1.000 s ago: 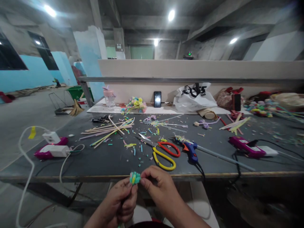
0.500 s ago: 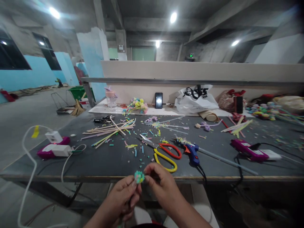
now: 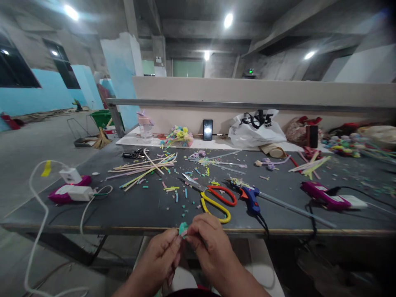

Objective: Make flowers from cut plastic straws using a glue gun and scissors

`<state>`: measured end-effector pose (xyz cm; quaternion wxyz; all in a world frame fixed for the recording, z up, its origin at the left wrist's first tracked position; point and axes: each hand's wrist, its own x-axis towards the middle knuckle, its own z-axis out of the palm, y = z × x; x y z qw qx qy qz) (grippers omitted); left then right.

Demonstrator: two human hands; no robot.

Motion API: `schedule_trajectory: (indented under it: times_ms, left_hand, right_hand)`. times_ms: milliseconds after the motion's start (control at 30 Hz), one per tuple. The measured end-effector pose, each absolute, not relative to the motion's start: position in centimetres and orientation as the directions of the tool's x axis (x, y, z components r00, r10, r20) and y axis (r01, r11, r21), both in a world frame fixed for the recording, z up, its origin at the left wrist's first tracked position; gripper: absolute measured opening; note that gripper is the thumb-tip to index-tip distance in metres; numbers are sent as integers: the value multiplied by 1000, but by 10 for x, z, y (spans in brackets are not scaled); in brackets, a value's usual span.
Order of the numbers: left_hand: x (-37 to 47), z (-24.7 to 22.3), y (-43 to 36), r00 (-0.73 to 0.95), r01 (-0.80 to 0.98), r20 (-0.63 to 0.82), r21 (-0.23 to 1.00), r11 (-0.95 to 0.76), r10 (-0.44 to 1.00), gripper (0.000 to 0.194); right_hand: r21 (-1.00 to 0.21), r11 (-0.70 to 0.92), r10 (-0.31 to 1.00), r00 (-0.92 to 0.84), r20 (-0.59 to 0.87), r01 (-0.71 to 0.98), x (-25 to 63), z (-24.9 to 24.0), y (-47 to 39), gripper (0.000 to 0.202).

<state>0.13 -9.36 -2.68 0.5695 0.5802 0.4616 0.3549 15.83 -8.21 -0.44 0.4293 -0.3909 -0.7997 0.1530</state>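
A small teal craft flower point(image 3: 182, 228) is held between both hands, just off the table's front edge. My left hand point(image 3: 162, 255) is closed around its lower part. The thumb and fingertips of my right hand point(image 3: 208, 238) pinch the flower's right side, where a bit of pink shows. Fingers hide most of the flower and its stem. Beyond my hands lie scissors point(image 3: 204, 189) with one red and one yellow handle, blades spread and pointing up-left. To their right rests a blue and orange hot glue gun point(image 3: 252, 201) with a clear glue stick in its back.
Pastel straw-like strips point(image 3: 148, 167) and small cut pieces are scattered over the dark table point(image 3: 123, 214). Purple power strips point(image 3: 324, 196) with cables sit at both sides. Behind stand a bunch of craft flowers point(image 3: 179, 136), a phone point(image 3: 207, 130), a cup point(image 3: 145, 128) and a white bag point(image 3: 258, 130).
My right hand has moved left and closed in on the flower. The flower has turned, so its teal side now shows instead of its yellow and pink middle.
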Motion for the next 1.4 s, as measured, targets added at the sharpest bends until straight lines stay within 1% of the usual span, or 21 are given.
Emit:
schedule_trajectory:
  times_ms: [100, 167, 267, 367, 400, 500, 567, 700, 833, 933, 1067, 1233, 1333, 1400]
  left_hand:
    - [0, -26, -94, 351, 166, -92, 986, 35, 932, 37]
    - [0, -27, -95, 361, 153, -81, 988, 27, 929, 37]
    - [3, -30, -96, 362, 83, -122, 992, 98, 924, 34]
    - [6, -30, -92, 362, -91, -171, 972, 217, 916, 30]
    - [5, -29, -90, 359, -179, -188, 948, 265, 914, 29]
    - [-3, -24, -81, 342, -415, -239, 829, 374, 909, 22]
    - [-12, -20, -75, 337, -494, -247, 775, 394, 909, 23]
    - [-27, -15, -68, 378, -578, -216, 705, 412, 900, 28]
    - [-32, -17, -66, 467, -613, -187, 636, 469, 864, 27]
    - [-32, -19, -65, 469, -612, -182, 638, 466, 864, 24]
    - [-32, -17, -67, 431, -603, -200, 662, 446, 880, 22]
    - [-34, -11, -67, 315, -587, -237, 712, 385, 919, 27]
    - [-37, -8, -64, 190, -535, -254, 783, 317, 948, 27]
    - [-39, -8, -61, 109, -492, -236, 831, 259, 966, 26]
  right_hand:
    - [-593, 644, 759, -300, 578, 483, 158, -6, -82, 17]
    - [-597, 636, 765, -292, 575, 489, 157, -7, -82, 16]
    - [-627, 604, 793, -287, 538, 492, 155, -7, -82, 14]
    - [-705, 549, 836, -270, 478, 449, 156, -5, -80, 7]
    - [-733, 529, 849, -247, 468, 427, 158, -5, -79, 9]
    - [-804, 464, 884, -141, 445, 372, 167, -8, -74, 27]
    - [-847, 415, 907, -71, 416, 332, 175, -13, -70, 28]
    - [-900, 347, 931, 18, 365, 265, 183, -24, -65, 28]
    - [-907, 337, 935, 24, 354, 253, 182, -28, -66, 29]
    - [-903, 347, 932, 18, 363, 253, 180, -28, -67, 28]
    - [-898, 344, 933, 10, 360, 274, 181, -31, -68, 28]
    - [-900, 343, 933, 14, 360, 270, 189, -41, -64, 29]
    - [-893, 358, 926, 21, 377, 272, 195, -44, -62, 27]
    - [-890, 369, 921, 22, 388, 269, 198, -45, -62, 27]
